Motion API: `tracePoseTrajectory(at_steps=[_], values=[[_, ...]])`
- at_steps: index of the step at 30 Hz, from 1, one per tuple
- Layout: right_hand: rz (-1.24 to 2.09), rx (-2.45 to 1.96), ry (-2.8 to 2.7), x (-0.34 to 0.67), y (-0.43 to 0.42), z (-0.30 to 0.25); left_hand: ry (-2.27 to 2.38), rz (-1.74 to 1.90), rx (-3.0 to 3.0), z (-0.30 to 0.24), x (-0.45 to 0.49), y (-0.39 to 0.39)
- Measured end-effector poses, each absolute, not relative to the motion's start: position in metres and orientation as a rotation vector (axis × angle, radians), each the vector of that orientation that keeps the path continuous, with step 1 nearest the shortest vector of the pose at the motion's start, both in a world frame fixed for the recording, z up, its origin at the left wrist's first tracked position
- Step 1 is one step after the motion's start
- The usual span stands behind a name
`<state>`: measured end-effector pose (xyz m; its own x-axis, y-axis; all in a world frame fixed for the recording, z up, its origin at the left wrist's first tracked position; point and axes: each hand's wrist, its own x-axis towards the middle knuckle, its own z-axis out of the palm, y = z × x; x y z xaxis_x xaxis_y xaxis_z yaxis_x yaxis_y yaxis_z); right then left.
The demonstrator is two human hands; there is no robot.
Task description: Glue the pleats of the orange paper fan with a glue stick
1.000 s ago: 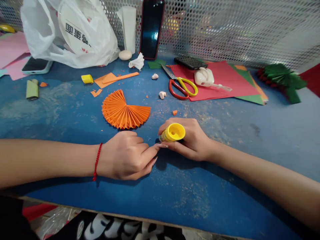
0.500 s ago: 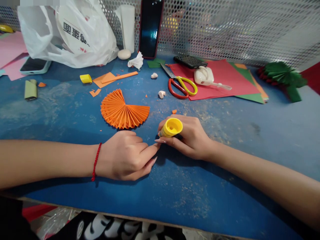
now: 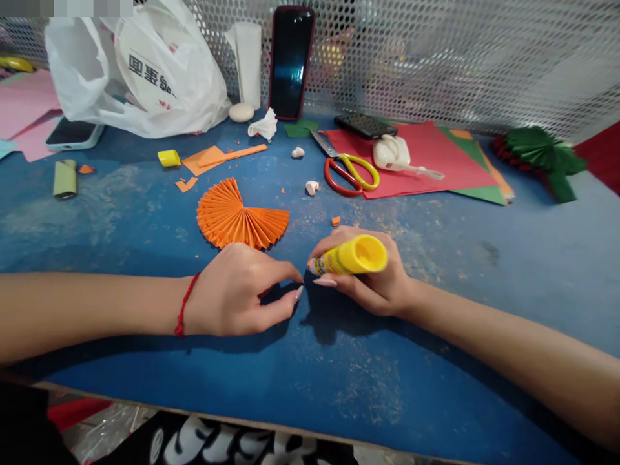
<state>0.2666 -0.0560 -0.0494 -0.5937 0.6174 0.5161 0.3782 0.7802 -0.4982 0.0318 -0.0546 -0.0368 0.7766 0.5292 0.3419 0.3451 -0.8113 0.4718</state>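
My right hand (image 3: 372, 271) grips a yellow glue stick (image 3: 356, 255), tilted with its hollow yellow end up toward me. A bit of orange shows at the lower end, by my fingertips. My left hand (image 3: 242, 290), with a red cord bracelet (image 3: 184, 307) at the wrist, lies just left of it. Its thumb and index finger curve toward each other with a small gap, and I see nothing between them. The other left fingers are hidden. Behind the left hand lies an orange pleated paper fan (image 3: 242, 216), its near edge partly covered by the hand.
Scissors (image 3: 346, 171) rest partly on red paper (image 3: 436, 155). A yellow cap (image 3: 169, 158), orange paper pieces (image 3: 206, 159) and a green lighter (image 3: 65, 179) lie left. A white plastic bag (image 3: 194, 97) and a phone (image 3: 292, 61) stand by the perforated metal panel (image 3: 436, 64).
My left hand has drawn slightly away from the right, its thumb and index finger parting a little. The glue stick has tipped to the right in my right hand, showing more of its side.
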Motion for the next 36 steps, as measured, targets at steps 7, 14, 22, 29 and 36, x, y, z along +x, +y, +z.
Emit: tracePoseTrajectory(at_steps=[7,14,22,29,36], values=[[0.157,-0.478,-2.281,0.266,-0.062,-0.044,0.707,0.488,1.912,-0.026,0.038,-0.05],[0.09,-0.377,-2.286,0.264,-0.058,-0.05,0.671,0.479,1.823,-0.027,0.039,-0.047],[0.088,-0.41,-2.322,0.262,-0.06,-0.048,0.695,0.464,1.82,-0.03,0.041,-0.046],[-0.053,-0.467,-2.391,0.262,-0.063,-0.041,0.71,0.377,1.762,-0.027,0.042,-0.044],[-0.08,-0.483,-2.362,0.261,-0.064,-0.04,0.746,0.355,1.712,-0.028,0.043,-0.044]])
